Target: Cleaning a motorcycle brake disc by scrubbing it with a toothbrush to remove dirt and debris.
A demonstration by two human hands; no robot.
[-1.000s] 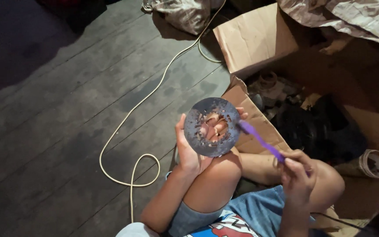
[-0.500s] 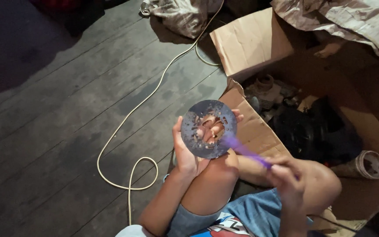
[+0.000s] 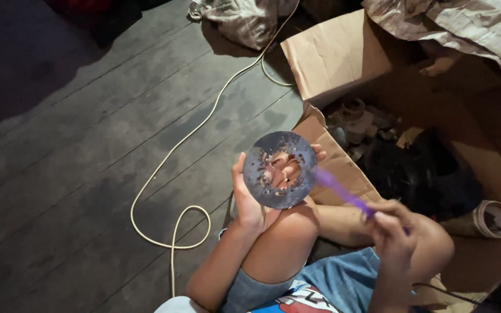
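From where I watch, the dark grey plank floor (image 3: 88, 150) fills the left and far side, bare but for a cream cable (image 3: 172, 156) that runs from the far bundle of cloth (image 3: 244, 20) down to a loop near the knee; that side gives the most open room; to the right the brown cardboard box (image 3: 337, 55) and its flattened flaps crowd in, with dark metal parts inside and a small round tin (image 3: 491, 219) at the near right edge. The round perforated grey metal disc (image 3: 281, 169) sits upright above the raised knee, gripped at its left rim by the left hand (image 3: 250, 197), fingers showing through the centre hole; since a second ago it has dropped a little toward the knee. The right hand (image 3: 392, 235) is clenched on the purple plastic brush handle (image 3: 343, 191), which has swung lower, so its blurred tip now meets the disc's right rim; I judge the scrubbing stroke is under way.
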